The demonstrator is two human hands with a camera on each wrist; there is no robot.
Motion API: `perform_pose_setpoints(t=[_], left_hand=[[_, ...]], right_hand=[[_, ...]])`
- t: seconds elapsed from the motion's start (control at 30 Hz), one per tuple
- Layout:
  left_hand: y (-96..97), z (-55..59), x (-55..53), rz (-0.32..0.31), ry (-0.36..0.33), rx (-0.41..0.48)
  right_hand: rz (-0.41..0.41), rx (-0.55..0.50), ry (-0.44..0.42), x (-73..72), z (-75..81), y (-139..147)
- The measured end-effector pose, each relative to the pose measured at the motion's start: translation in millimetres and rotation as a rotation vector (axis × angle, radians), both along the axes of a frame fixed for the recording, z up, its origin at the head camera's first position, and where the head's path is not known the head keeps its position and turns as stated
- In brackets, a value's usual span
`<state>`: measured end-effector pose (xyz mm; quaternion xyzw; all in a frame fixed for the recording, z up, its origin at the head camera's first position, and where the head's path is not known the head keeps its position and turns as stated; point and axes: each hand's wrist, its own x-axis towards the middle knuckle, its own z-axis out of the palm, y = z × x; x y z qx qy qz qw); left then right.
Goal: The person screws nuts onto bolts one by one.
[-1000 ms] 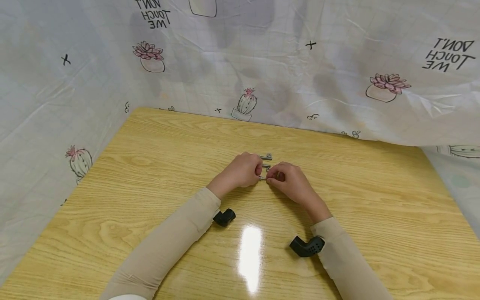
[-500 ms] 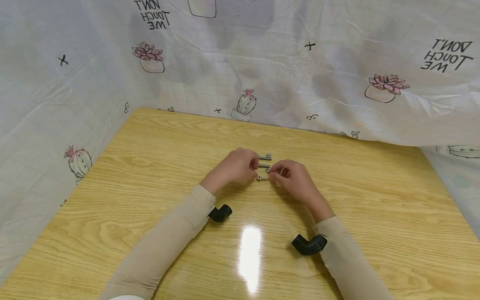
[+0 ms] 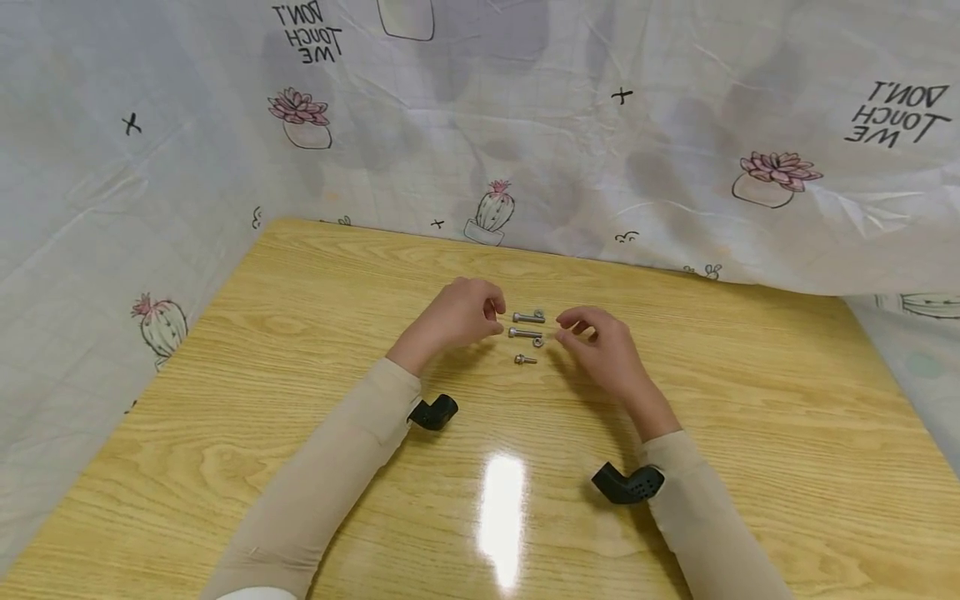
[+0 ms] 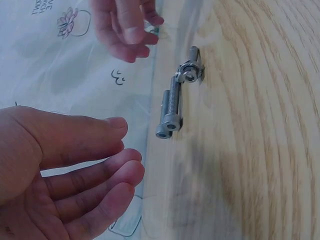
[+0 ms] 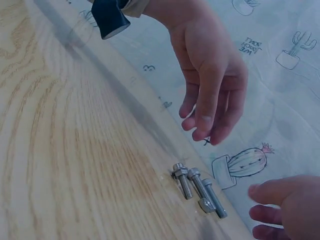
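Note:
Two long socket-head bolts, the far bolt point(image 3: 528, 317) and the middle bolt point(image 3: 525, 333), lie side by side on the wooden table. A loose nut point(image 3: 539, 313) is by the far bolt's threaded end, another nut point(image 3: 537, 342) by the middle one's. Nearest the person lies a short bolt point(image 5: 183, 181) with a nut around its shank close under the head. Just left of the bolt heads, my left hand point(image 3: 465, 313) hovers with relaxed fingers, holding nothing. On the other side my right hand point(image 3: 600, 346) is likewise bare, its fingers loosely bent beside the threaded ends.
A white plastic sheet point(image 3: 570, 158) printed with cactus drawings hangs behind the table point(image 3: 360, 317) and at its sides. Black curved camera mounts, a left mount point(image 3: 435, 412) and a right mount point(image 3: 630, 483), stick out from the sleeves at the wrists. Light glares on the near tabletop.
Both hands have let go of the short bolt, which now lies on the table. The left hand has moved left and away from the person, the right hand slightly right, uncovering the long bolts.

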<state>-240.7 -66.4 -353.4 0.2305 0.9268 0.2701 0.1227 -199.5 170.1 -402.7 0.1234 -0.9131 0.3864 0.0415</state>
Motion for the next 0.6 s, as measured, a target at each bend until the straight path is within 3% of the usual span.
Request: perform_pose_setpoints(t=[0.6], left_hand=[[25.1,-9.6,-15.1,-0.051,0.0,-0.04]], right_hand=[[0.009,-0.058,-0.024,-13.0,-1.8,-5.0]])
